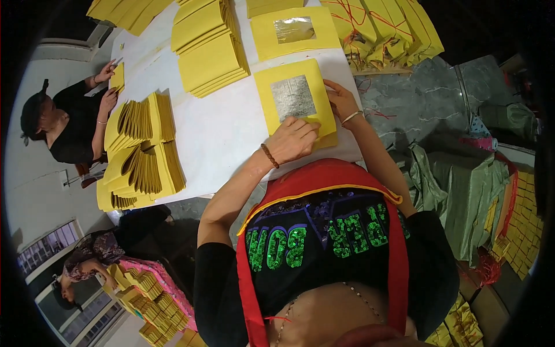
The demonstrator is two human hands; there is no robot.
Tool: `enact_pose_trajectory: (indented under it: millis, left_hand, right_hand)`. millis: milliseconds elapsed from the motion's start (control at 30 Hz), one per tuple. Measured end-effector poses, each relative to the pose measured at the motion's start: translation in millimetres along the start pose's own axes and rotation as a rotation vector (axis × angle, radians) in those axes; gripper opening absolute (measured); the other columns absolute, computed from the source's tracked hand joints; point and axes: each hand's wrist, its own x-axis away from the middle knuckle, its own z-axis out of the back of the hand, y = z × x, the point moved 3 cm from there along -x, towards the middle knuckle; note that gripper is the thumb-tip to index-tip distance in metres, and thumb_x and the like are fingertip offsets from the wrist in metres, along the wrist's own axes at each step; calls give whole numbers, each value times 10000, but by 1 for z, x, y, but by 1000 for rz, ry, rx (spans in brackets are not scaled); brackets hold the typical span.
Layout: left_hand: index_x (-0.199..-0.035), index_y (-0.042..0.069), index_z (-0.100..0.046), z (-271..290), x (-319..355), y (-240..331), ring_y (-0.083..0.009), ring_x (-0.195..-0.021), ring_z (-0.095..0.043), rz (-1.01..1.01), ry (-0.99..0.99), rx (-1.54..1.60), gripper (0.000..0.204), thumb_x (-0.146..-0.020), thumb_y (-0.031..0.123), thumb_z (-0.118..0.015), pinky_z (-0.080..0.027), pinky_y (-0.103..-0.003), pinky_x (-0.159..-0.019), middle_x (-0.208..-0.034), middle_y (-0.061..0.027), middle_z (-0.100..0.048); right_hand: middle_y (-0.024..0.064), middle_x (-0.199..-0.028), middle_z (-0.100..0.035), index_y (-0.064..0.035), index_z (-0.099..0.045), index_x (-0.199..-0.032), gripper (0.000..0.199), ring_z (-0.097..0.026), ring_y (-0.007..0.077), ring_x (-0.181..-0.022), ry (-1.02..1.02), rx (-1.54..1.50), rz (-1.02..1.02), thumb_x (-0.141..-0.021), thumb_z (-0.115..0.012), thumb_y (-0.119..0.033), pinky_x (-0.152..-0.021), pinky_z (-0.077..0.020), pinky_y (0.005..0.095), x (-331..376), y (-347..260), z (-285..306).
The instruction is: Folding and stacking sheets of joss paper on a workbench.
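Note:
A yellow paper sheet (263, 91) with a silver foil rectangle (292, 97) on its face lies in front of me, near the edge of the white table. My left hand (293, 139), a beaded bracelet at its wrist, is closed over the sheet's lower part; curled fingers press at the lower end of the foil. At the sheet's right edge is my right hand (342, 101), wearing a bangle. Its fingers are apart and touch the edge, though some tips are hidden. Another yellow sheet with foil (295, 30) lies just beyond.
Folded yellow paper stacks (211, 66) stand left of the sheet, with fanned bundles (139, 144) at the table's left edge. Red-tied yellow bundles (387, 29) lie far right. A co-worker (72, 124) handles yellow paper across the left side; another person (92, 260) is lower left. Green sacking (462, 196) sits right.

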Motion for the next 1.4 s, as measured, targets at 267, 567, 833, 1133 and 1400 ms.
enact_pose_trajectory:
  millis: [267, 567, 833, 1133, 1400]
  left_hand:
    - [-855, 64, -511, -9, 7, 1, -181, -870, -512, -34, -41, -4, 271, -604, 64, -616, -391, -305, -740, -1061, -41, -557]
    - [-864, 76, -505, -5, 6, 3, -183, -890, -499, -62, -62, -20, 303, -585, 80, -624, -386, -304, -743, -1091, -40, -538]
    - [-845, 87, -508, -6, 6, 3, -181, -877, -494, -88, -78, -25, 291, -584, 98, -635, -387, -303, -735, -1090, -33, -534]
    - [-867, 80, -521, -13, 11, 1, -192, -908, -488, -53, -103, 27, 304, -588, 97, -641, -388, -320, -760, -1078, -32, -535]
    - [-923, 53, -549, -2, 36, -23, -242, -901, -509, 310, 208, 57, 235, -699, 92, -605, -392, -334, -778, -1019, -87, -547]
  right_hand:
    - [95, -1033, -599, -19, -403, -1275, 447, -610, 119, -784, -1, 21, -41, -857, -540, -103, -653, -513, 237, -4, 4, 4]
    - [103, -1018, -605, -5, -411, -1262, 438, -615, 128, -769, 21, -22, -43, -852, -536, -96, -648, -514, 241, -1, -1, -1]
    - [93, -1000, -612, -3, -434, -1242, 413, -610, 118, -748, 25, -55, -58, -848, -528, -82, -618, -504, 225, -1, -1, 0]
    - [61, -884, -608, -45, -415, -1266, 493, -579, 101, -719, 66, 100, 46, -802, -581, -34, -602, -479, 216, 8, -6, -14]
    - [86, -916, -608, -64, -395, -1285, 543, -582, 126, -744, 69, 144, 75, -782, -583, 12, -600, -480, 230, 6, -7, -12]
